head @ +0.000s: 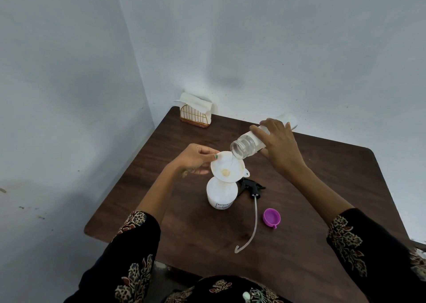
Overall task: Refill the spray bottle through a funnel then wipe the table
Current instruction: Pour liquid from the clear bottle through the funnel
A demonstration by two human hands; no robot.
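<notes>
left hand [194, 158]: fingers pinch funnel [227, 167] rim | funnel sits in spray bottle [221, 195] | right hand [280, 146]: fingers wrapped round tipped bottle [247, 144] | purple cap [272, 217] on counter [322, 187]

Setting: plain domestic or canteen-type room corner, exact kind not certain; bare pale walls [253, 37], scuffed and speckled w/ small marks, meeting at a corner. Furnishing: one dark wood-grain table [311, 187] w/ rounded corners, pushed near the corner; gold wire napkin holder [194, 117] w/ white paper napkins at far edge, suggesting an eating area.
</notes>
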